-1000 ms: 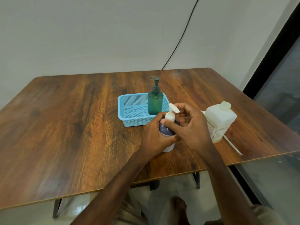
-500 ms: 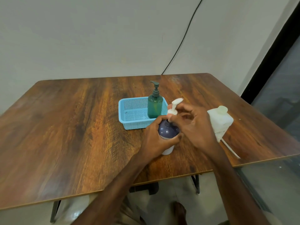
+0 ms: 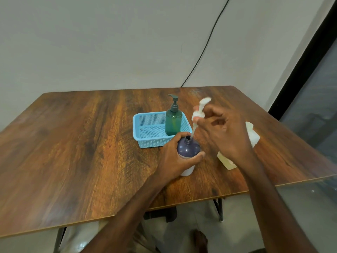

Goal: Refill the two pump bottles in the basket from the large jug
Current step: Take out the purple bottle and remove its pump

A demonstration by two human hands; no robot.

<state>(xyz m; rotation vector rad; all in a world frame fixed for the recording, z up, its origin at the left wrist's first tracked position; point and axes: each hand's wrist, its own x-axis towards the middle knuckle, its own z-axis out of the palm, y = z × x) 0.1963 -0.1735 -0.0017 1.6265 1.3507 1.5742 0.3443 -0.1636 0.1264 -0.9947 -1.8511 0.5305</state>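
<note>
Fingers (image 3: 179,140) and thumb of the left hand (image 3: 173,161) curl round the shoulder of the purple bottle (image 3: 188,147), holding it upright on the table (image 3: 82,143), just in front of the near right corner of the basket (image 3: 151,128). The bottle's neck is open and its lower part is white.

Fingertips (image 3: 211,111) of the right hand (image 3: 226,136) pinch the collar of the white pump (image 3: 201,106), which is raised clear above that neck. Its thin tube (image 3: 193,129) slants down, with the lower end just inside the bottle's mouth. The pump head is blurred.

Behind the purple bottle, the blue basket holds 1 green bottle (image 3: 173,121), upright at its right end with a dark pump screwed on. The jug (image 3: 254,136) stands on the table to the right, mostly hidden behind the right hand and wrist, so I cannot tell whether it is capped.

Further out, a black cable (image 3: 206,46) runs down the wall (image 3: 91,42) to the table's back edge. A bare foot (image 3: 200,240) rests on the floor (image 3: 191,212) below the table's near edge.
</note>
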